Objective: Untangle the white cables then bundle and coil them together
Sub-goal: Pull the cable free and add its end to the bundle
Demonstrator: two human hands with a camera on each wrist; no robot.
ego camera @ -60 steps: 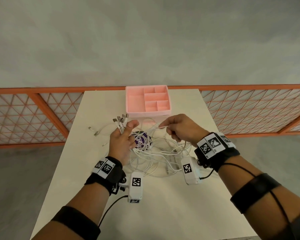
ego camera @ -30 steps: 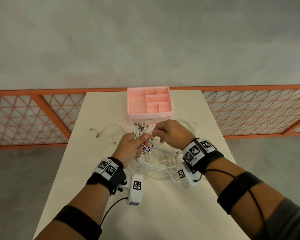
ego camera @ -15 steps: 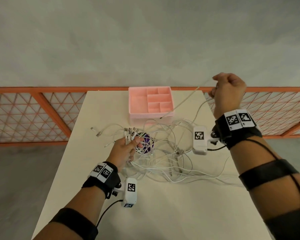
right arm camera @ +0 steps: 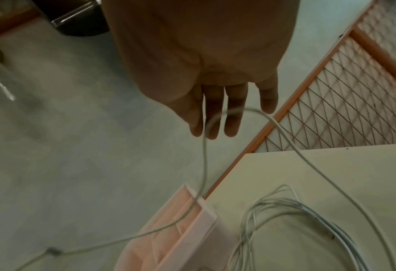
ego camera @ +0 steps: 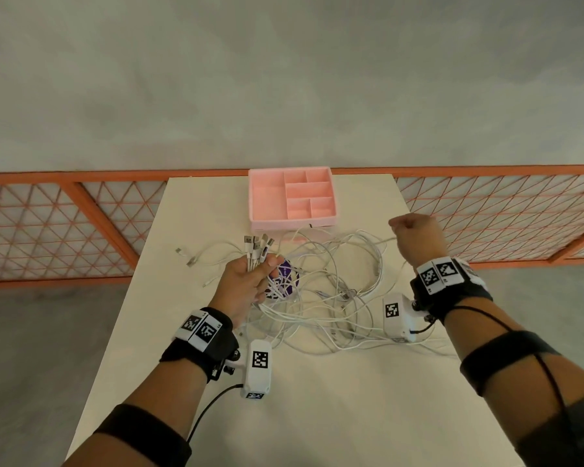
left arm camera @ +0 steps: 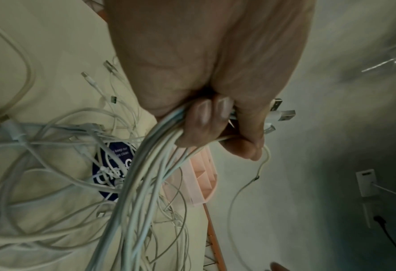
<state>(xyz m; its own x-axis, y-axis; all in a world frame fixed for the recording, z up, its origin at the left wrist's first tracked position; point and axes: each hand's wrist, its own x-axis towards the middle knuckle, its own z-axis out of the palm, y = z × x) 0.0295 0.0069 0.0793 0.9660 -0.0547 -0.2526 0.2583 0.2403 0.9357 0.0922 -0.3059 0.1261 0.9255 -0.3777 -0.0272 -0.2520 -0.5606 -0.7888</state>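
My left hand (ego camera: pixel 250 281) grips a bunch of white cable ends (ego camera: pixel 257 247), their USB plugs fanned out above the fist; in the left wrist view the fingers (left arm camera: pixel 206 117) curl round the bundle (left arm camera: pixel 146 174). The tangle of white cables (ego camera: pixel 334 298) spreads over the table between my hands. My right hand (ego camera: pixel 415 234) hovers at the table's right side, and one white cable (ego camera: pixel 381 242) runs out of it toward the tangle. In the right wrist view that cable (right arm camera: pixel 308 161) passes between thumb and fingers (right arm camera: pixel 215 110), which are only lightly bent.
A pink divided tray (ego camera: pixel 292 224) stands at the table's far edge, just beyond the cables. A purple round sticker (ego camera: pixel 285 274) lies under the tangle. Loose plugs (ego camera: pixel 189 259) lie left of my left hand. An orange mesh fence (ego camera: pixel 81 224) runs behind the table (ego camera: pixel 317 399).
My right hand, which had pulled one cable high up to the right, has come down nearer the table. The left hand still holds the bunch of ends in the same spot.
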